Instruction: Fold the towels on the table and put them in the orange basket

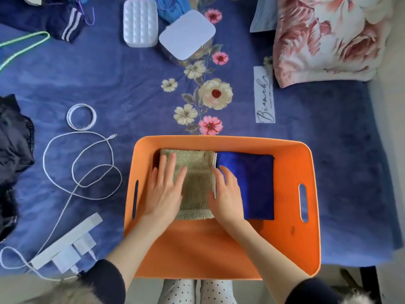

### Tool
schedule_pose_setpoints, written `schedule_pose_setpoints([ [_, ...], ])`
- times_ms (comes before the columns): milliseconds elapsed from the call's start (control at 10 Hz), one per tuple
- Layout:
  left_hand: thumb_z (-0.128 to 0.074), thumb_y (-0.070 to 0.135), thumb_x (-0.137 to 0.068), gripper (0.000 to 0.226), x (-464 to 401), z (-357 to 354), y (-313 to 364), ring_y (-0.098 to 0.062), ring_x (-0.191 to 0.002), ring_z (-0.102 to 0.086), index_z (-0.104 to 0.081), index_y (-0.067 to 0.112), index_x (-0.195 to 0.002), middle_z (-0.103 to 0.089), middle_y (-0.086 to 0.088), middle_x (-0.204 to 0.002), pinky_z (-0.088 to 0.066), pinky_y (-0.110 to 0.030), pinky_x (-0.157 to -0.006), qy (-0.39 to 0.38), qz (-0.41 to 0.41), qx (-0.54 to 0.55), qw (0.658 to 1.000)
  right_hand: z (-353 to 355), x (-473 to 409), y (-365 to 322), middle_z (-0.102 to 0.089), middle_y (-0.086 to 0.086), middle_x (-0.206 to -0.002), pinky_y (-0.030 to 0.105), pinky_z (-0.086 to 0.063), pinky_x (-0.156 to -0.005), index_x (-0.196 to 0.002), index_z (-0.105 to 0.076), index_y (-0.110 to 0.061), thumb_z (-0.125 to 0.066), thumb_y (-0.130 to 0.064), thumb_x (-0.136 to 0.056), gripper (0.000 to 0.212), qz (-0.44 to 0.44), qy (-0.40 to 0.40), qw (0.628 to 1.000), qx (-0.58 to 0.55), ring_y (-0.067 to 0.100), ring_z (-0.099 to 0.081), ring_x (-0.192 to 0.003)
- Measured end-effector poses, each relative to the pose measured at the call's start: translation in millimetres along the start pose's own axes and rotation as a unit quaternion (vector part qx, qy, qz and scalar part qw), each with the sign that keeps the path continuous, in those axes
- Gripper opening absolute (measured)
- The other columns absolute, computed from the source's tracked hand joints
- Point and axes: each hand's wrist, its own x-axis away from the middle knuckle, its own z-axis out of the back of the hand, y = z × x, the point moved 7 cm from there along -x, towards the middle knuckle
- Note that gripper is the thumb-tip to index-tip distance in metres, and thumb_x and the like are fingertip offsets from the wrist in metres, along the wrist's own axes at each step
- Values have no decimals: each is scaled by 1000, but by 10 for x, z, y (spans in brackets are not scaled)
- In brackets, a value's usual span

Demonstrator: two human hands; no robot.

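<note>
The orange basket (291, 238) sits at the near edge of the blue floral bedspread. Inside it, a folded beige towel (197, 172) lies on the left and a folded dark blue towel (256, 183) lies beside it on the right. My left hand (166, 191) lies flat on the beige towel's left part with fingers straight. Along the seam between the two towels rests my right hand (228, 194), fingers extended, covering the beige towel's right edge and part of the blue one.
A white cable (87, 167), a coiled cord (81, 116) and a power strip with plugs (65, 244) lie left of the basket. Two white boxes (140, 23) (187, 34), dark clothes (13, 150) and a floral pillow (328, 38) sit farther off.
</note>
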Motion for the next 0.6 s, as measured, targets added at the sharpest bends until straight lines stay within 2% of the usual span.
schedule_pose_setpoints([
  [100,-70,57,-70,119,-78,-224,-17,-32,-129,41,15,25,-146,45,-12,-141,16,-49,-110,-88,-45,-94,991,-188,-34,-95,6,6,-158,52,9,-113,-150,-5,-22,-64,-34,-82,92,149,-96,966,191,27,8,-145],
  [200,-68,68,-62,131,-203,-385,-139,-32,-125,44,32,27,-136,51,-13,-135,16,-47,-111,-133,-31,-116,984,-292,-193,11,28,3,-150,53,23,-106,-147,15,-22,-64,-60,-71,116,176,-127,936,277,25,21,-142],
  [300,-66,71,-62,132,-258,-537,-212,-33,-121,48,40,30,-129,56,-12,-130,17,-44,-110,-175,-13,-103,979,-392,-339,138,29,3,-152,52,27,-104,-143,24,-21,-60,-70,-67,124,158,-134,928,310,25,23,-142],
  [500,-66,70,-62,132,-327,-633,-211,-33,-119,49,41,31,-129,53,-12,-133,15,-45,-112,-185,-8,-107,977,-541,-417,191,24,3,-155,52,30,-101,-147,16,-20,-55,-75,-68,119,152,-145,924,321,26,23,-142],
  [600,-67,69,-62,132,-333,-632,-216,-34,-120,48,40,30,-130,53,-13,-132,14,-46,-112,-194,1,-118,974,-444,-404,105,18,4,-157,57,25,-104,-150,6,-20,-53,-74,-71,112,154,-153,929,299,25,21,-143],
])
